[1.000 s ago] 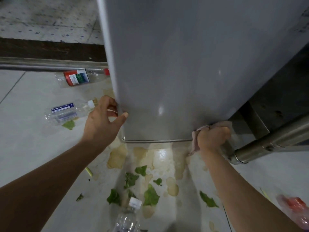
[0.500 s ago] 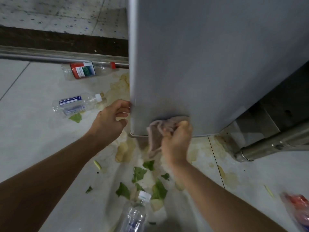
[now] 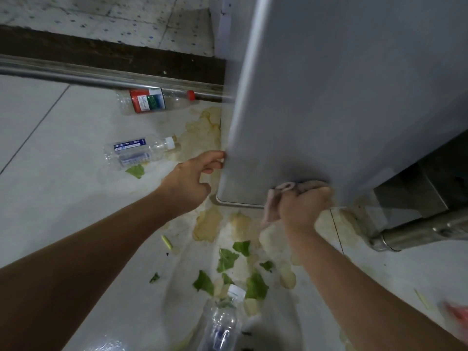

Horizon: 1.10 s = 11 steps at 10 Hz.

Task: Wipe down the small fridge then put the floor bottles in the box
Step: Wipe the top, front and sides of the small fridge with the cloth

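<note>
A pinkish cloth (image 3: 278,198) is gripped in the curled fingers of the right hand (image 3: 305,207) and pressed against the fridge (image 3: 342,97) near its bottom edge. The fridge's left edge is touched by the left hand (image 3: 188,179), fingers loosely bent. Three bottles lie on the floor: one (image 3: 154,100) beyond the left fingertips, one (image 3: 138,153) to their left, one (image 3: 220,323) below both hands.

Three bottles (image 3: 154,100) on floor (image 3: 50,198), left of fridge (image 3: 342,97).

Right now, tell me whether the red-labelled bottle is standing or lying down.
Lying down. The red-labelled bottle rests on its side on the floor beside the metal rail, red cap pointing toward the fridge.
</note>
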Available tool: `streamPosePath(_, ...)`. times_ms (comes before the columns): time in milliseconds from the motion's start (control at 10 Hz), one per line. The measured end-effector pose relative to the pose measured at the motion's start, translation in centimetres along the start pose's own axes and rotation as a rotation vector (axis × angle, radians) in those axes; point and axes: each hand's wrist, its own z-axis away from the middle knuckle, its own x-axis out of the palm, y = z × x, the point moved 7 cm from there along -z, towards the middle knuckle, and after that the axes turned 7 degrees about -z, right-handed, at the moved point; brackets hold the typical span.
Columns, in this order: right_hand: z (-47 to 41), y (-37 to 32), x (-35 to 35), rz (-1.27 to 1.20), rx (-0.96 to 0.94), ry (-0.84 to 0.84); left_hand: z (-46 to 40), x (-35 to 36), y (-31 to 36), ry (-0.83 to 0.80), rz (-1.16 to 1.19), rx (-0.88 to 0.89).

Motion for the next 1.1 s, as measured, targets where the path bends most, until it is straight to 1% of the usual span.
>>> streamPosePath(100, 4.0, -2.1, 3.8, -0.045, -0.003, -0.050, 0.4, -0.5, -0.5, 0.002, -0.033, 0.030)
streamPosePath(200, 5.9, -4.1, 5.7, -0.266, -0.040, -0.071, 0.9, -1.5, -1.7, 0.037, -0.041, 0.026)
streamPosePath(300, 6.9, -5.0, 6.7, -0.364, -0.055, -0.049, 1.3, -2.1, -2.9, 0.056, -0.043, 0.002)
streamPosePath(400, 7.8, -4.6, 7.4, -0.353, -0.100, -0.024, 1.4, -2.1, -3.4, 0.063, -0.037, -0.021)
streamPosePath(500, 8.1, -2.9, 8.8, -0.315, -0.075, -0.011, 1.3, -1.9, -3.4, 0.068, -0.014, -0.036)
streamPosePath(600, 8.5, -0.4, 10.8, -0.302, 0.063, -0.018, 1.5, -2.0, -3.2, 0.070, -0.016, -0.035)
streamPosePath(700, 8.6, 1.6, 12.5, -0.296, 0.210, -0.063, 1.6, -2.1, -3.3, 0.061, -0.032, -0.035)
streamPosePath(800, 8.3, 3.1, 13.3, -0.450, 0.401, -0.107, 1.9, -2.0, -3.2, 0.058, -0.027, -0.052)
streamPosePath(900, 7.5, 3.9, 13.2, -0.563, 0.482, -0.188, 1.9, -1.2, -2.4, 0.049, -0.019, -0.044)
streamPosePath(1000, 5.7, 4.5, 10.6, -0.508, 0.487, -0.152, 1.4, 0.0, -1.3, 0.034, -0.006, -0.021)
streamPosePath(1100, 2.3, 5.7, 6.1, -0.302, 0.417, -0.027, 0.6, 1.3, -0.6, 0.037, -0.015, -0.029)
